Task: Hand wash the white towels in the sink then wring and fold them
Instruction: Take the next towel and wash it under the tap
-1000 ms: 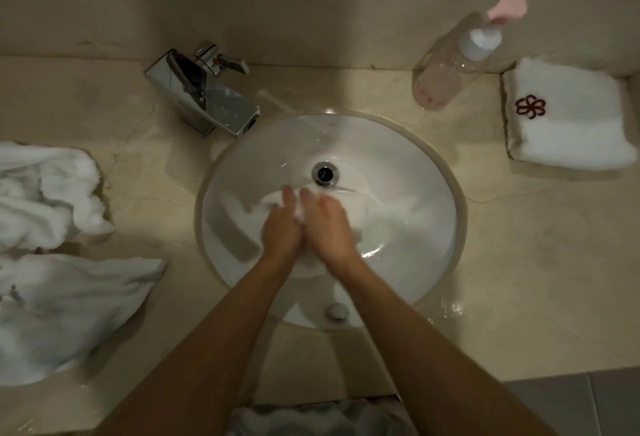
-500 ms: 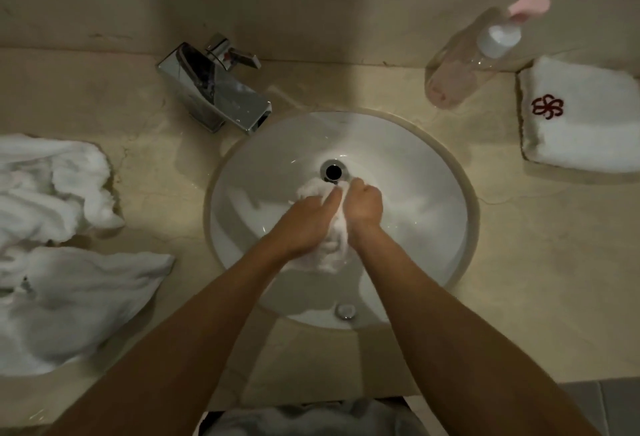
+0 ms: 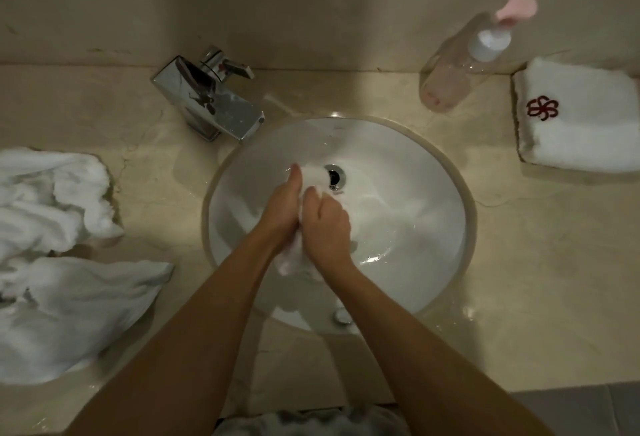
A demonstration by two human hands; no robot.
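Observation:
A small white towel (image 3: pixel 313 176) is bunched between both hands in the middle of the round white sink (image 3: pixel 415 200). My left hand (image 3: pixel 282 205) presses it from the left with fingers pointing toward the drain (image 3: pixel 334 176). My right hand (image 3: pixel 327 224) is clenched on it from the right. A bit of the towel sticks out below the hands. Two crumpled white towels (image 3: pixel 52 200) (image 3: pixel 69 314) lie on the counter at the left. A folded white towel (image 3: pixel 581 124) with a red flower emblem sits at the far right.
A chrome faucet (image 3: pixel 211 103) stands at the sink's back left, with no water running. A clear pump bottle (image 3: pixel 467 61) with a pink top stands at the back right. The beige stone counter (image 3: pixel 536 279) is wet around the basin. Grey cloth shows at the bottom edge.
The hands have kept rubbing the towel: first flat and side by side, then closing on it. Now the left hand reaches farther toward the drain and the right fist sits lower.

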